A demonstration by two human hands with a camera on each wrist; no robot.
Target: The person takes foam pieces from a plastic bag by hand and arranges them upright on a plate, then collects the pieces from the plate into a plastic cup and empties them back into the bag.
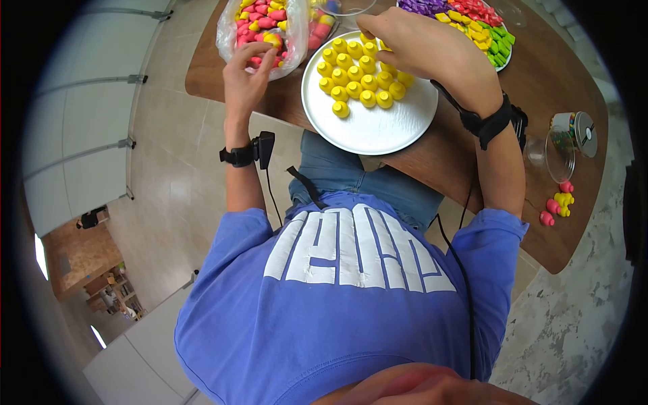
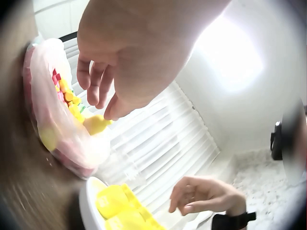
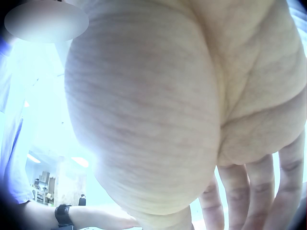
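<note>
Has the left hand [image 1: 246,75] at a yellow piece [image 1: 273,39] by the mouth of the bag [image 1: 295,40] (cannot tell if gripping it) and, well apart, the right hand [image 1: 428,46], loosely bent, over yellow bottles [image 1: 368,99] on the plate [image 1: 385,131].

Wooden table [image 1: 557,71], pale tiled floor [image 1: 162,169], cluttered shelves [image 1: 123,291] — white slatted blinds [image 2: 168,127], glaring light [image 2: 232,55]

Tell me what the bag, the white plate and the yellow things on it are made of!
The bag looks like thin plastic: crinkly and see-through. The white plate looks smooth and hard, maybe plastic or ceramic. The yellow things look smooth and evenly coloured, perhaps plastic or rubber.
</note>
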